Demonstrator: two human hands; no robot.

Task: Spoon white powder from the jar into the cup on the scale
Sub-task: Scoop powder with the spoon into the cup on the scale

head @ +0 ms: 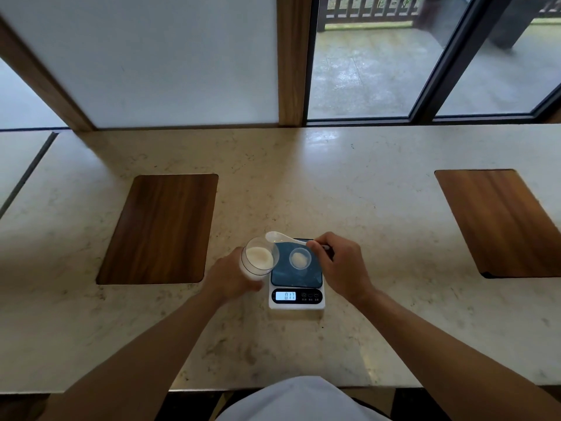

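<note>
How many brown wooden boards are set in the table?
2. One wooden board lies to the left of the jar; the other wooden board lies far right, cut off by the picture's edge. More could be out of view.

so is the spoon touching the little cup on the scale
Apart. The head view shows the spoon beyond the cup, with blue scale surface visible between them.

The scale [296, 294] display reads 0.17; button labels are illegible.
</note>
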